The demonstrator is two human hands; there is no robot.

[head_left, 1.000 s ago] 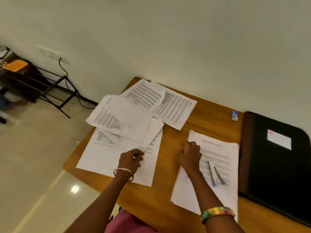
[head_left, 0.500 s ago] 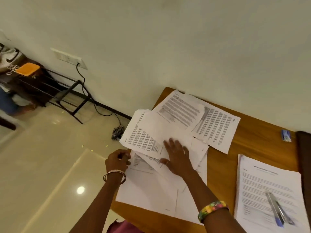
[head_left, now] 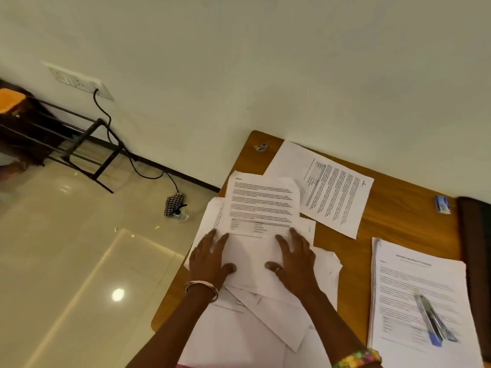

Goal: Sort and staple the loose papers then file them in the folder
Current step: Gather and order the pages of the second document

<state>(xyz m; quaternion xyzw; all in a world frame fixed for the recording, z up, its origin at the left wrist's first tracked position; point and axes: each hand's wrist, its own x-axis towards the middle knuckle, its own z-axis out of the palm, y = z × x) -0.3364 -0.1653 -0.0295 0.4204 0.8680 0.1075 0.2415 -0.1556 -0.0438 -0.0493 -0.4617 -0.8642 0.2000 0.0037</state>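
A messy heap of loose printed papers (head_left: 261, 205) covers the left end of the wooden table (head_left: 393, 208). My left hand (head_left: 210, 258) and my right hand (head_left: 295, 258) lie flat on the top sheet, fingers spread, a sheet's width apart. One more printed sheet (head_left: 332, 189) lies askew behind the heap. To the right sits a neat stack of papers (head_left: 417, 288) with a silver and blue stapler (head_left: 433, 322) lying on it. The black folder (head_left: 475, 248) shows only as a dark strip at the right edge.
A small blue box (head_left: 442, 205) lies near the wall between the papers and the folder. The table's left edge (head_left: 170, 296) drops to a glossy tiled floor with a checked pouch (head_left: 174, 205), a cable and a black metal rack (head_left: 87, 144).
My right hand left the neat stack and came across to the loose heap. My left hand opened from a fist. Both now press flat on a sheet pulled to the top. The view swung left.
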